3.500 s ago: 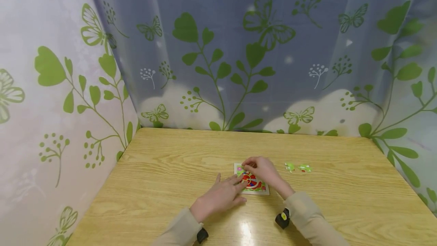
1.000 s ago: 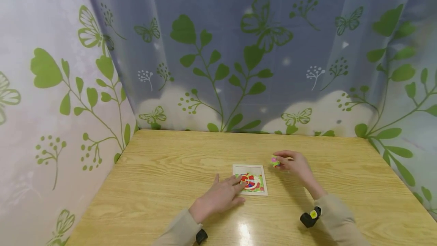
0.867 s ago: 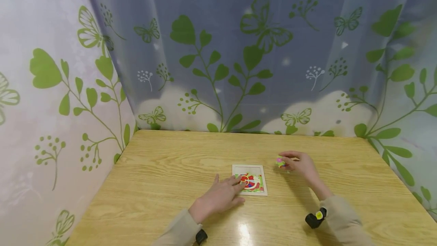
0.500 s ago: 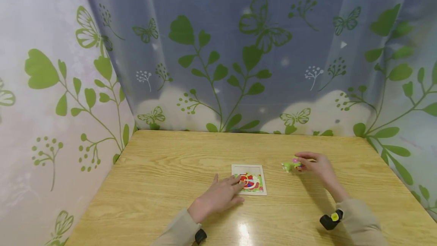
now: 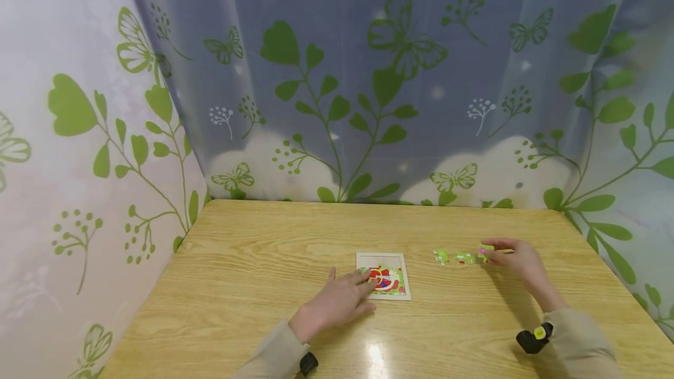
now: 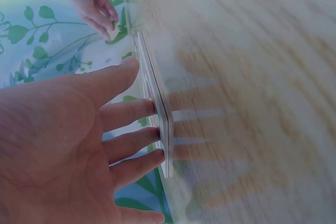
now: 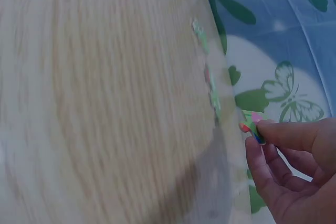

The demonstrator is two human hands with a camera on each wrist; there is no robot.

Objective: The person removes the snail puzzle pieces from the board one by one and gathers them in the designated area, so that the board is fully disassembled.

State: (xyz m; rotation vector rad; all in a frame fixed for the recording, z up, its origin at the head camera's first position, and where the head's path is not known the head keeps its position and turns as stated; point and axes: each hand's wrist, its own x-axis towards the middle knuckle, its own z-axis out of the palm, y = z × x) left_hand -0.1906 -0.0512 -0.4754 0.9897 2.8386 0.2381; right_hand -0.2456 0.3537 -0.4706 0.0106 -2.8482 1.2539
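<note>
A small picture puzzle in a white frame tray [image 5: 381, 255] lies on the table, its upper strip bare and red and green pieces filling the lower part. My left hand [image 5: 337, 302] rests on it with straight fingers, fingertips pressing the pieces, as the left wrist view [image 6: 63, 140] also shows from the side. Between thumb and fingers my right hand [image 5: 518, 261] pinches a green puzzle piece [image 7: 254, 123] with a pink flower, held close over the table. Left of that hand lie two loose green puzzle pieces, one [image 5: 441, 257] nearer the tray and another [image 5: 465, 258] beside it.
The wooden table [image 5: 263, 244] reaches back to a blue curtain [image 5: 337, 75] with green plants and butterflies. A pale patterned curtain [image 5: 95, 162] borders the left side, and similar cloth hangs at the right.
My right hand lifted the flower piece out of the tray's top and carried it right, past the two loose pieces. The tray's upper strip is now uncovered. My left hand stays on the puzzle.
</note>
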